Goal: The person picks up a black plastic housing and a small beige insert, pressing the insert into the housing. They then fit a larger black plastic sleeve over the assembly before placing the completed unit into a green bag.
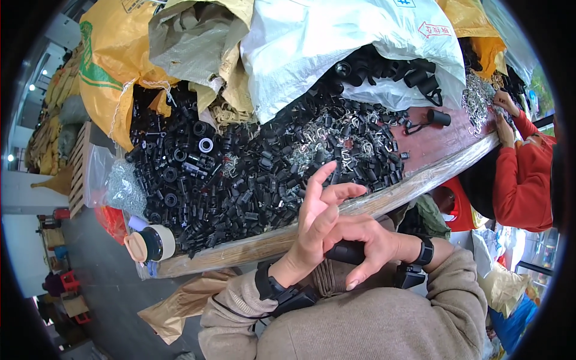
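Note:
My two hands meet in front of my chest, over the near edge of the table. My left hand (pixel 313 225) is raised with its fingers spread apart and stretched upward. My right hand (pixel 377 240) curves toward it, fingertips reaching the left palm and thumb pointing down. Within the curl of the right hand sits a black cylindrical part (pixel 345 252), partly hidden by the fingers. Beyond the hands lies a wide heap of small black plastic parts (pixel 258 192). Silvery metal hooks (pixel 318 141) are scattered over it.
White (pixel 294 54) and yellow (pixel 108 54) woven sacks spill parts at the back. A plastic bag of small metal pieces (pixel 125 186) and a lidded jar (pixel 157 243) stand at the left. At the far right a person in red (pixel 525 174) handles metal pieces. A wooden edge (pixel 258 246) borders the table.

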Demonstrator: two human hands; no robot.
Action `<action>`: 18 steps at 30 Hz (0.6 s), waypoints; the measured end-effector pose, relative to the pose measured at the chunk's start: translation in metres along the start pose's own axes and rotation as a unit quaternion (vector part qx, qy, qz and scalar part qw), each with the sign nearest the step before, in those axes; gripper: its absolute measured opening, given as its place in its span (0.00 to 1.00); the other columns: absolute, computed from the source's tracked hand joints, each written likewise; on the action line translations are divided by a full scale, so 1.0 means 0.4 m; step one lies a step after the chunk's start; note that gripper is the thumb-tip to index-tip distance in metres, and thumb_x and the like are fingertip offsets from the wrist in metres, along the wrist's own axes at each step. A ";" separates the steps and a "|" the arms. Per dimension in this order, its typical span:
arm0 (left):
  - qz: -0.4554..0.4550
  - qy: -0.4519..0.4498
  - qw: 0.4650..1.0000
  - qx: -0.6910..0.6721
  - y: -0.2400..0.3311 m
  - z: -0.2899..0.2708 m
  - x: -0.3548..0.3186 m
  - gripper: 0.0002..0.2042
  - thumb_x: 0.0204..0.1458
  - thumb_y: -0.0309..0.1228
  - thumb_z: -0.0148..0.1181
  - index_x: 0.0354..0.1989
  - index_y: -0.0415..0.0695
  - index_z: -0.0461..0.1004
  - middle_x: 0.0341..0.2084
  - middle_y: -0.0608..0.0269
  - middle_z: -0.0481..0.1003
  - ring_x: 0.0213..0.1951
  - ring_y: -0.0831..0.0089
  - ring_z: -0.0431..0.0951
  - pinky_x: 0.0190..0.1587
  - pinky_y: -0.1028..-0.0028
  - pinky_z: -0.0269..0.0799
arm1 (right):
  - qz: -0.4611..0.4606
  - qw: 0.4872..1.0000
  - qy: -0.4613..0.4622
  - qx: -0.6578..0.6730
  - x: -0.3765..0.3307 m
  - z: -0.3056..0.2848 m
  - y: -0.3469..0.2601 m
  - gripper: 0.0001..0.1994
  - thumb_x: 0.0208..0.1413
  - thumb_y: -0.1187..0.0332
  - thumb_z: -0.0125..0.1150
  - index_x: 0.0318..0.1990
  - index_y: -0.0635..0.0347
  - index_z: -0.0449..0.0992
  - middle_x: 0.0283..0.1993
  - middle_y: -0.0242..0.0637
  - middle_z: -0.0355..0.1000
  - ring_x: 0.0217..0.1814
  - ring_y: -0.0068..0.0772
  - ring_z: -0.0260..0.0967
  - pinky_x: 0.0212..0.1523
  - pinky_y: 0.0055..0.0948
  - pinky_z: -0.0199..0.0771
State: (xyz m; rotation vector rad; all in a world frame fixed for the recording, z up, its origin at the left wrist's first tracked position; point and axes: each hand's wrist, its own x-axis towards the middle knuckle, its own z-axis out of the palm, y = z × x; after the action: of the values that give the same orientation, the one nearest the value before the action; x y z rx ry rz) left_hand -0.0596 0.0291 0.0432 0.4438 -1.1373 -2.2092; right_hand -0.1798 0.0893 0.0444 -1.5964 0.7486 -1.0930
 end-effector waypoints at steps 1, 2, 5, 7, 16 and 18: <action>0.001 0.004 1.000 0.001 -0.004 0.003 -0.001 0.37 0.46 0.51 0.44 0.57 0.39 0.39 0.42 0.50 0.65 0.48 0.66 0.62 0.55 0.68 0.48 | 0.000 1.000 0.004 -0.002 -0.002 -0.001 -0.002 0.24 0.32 0.55 0.68 0.34 0.63 0.68 0.34 0.36 0.67 0.35 0.35 0.65 0.38 0.28 0.65; 0.003 0.007 1.000 -0.019 -0.008 0.006 -0.001 0.35 0.47 0.49 0.45 0.57 0.39 0.41 0.42 0.51 0.65 0.48 0.67 0.62 0.54 0.68 0.48 | -0.001 1.000 0.008 -0.006 -0.002 -0.002 -0.006 0.24 0.32 0.55 0.68 0.34 0.63 0.68 0.34 0.36 0.67 0.35 0.35 0.65 0.38 0.28 0.65; 0.013 0.019 0.998 -0.056 0.001 0.006 -0.006 0.32 0.48 0.45 0.46 0.56 0.39 0.44 0.43 0.52 0.65 0.48 0.69 0.62 0.54 0.70 0.50 | 0.006 1.000 0.007 -0.006 -0.005 -0.018 -0.018 0.25 0.33 0.53 0.66 0.34 0.64 0.69 0.34 0.36 0.67 0.35 0.35 0.66 0.38 0.29 0.65; 0.032 0.049 0.994 0.091 0.021 -0.003 -0.008 0.26 0.49 0.38 0.47 0.54 0.39 0.50 0.42 0.55 0.65 0.46 0.71 0.64 0.49 0.72 0.56 | 0.033 0.999 0.009 -0.006 -0.020 -0.043 -0.019 0.25 0.34 0.51 0.65 0.33 0.64 0.70 0.33 0.36 0.68 0.34 0.35 0.66 0.37 0.29 0.65; 0.109 0.221 0.465 0.850 0.170 -0.352 -0.031 0.13 0.42 0.27 0.54 0.38 0.41 0.66 0.30 0.54 0.68 0.28 0.61 0.72 0.29 0.68 0.69 | 0.369 0.891 0.163 -0.207 -0.458 -0.183 -0.034 0.21 0.35 0.54 0.62 0.28 0.65 0.72 0.27 0.39 0.69 0.29 0.37 0.67 0.33 0.29 0.65; 0.092 0.218 0.465 0.853 0.182 -0.362 -0.023 0.13 0.42 0.27 0.54 0.38 0.42 0.66 0.30 0.54 0.68 0.28 0.60 0.72 0.29 0.68 0.69 | 0.376 0.749 0.104 -0.536 -0.552 -0.166 -0.001 0.16 0.35 0.60 0.61 0.28 0.65 0.71 0.25 0.40 0.68 0.27 0.39 0.66 0.31 0.30 0.65</action>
State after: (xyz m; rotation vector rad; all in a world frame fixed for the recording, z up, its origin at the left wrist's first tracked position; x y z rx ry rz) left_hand 0.0522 -0.0864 0.0197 1.3642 -2.4456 0.1231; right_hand -0.3279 0.2560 -0.0135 -1.7230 2.2169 -0.1460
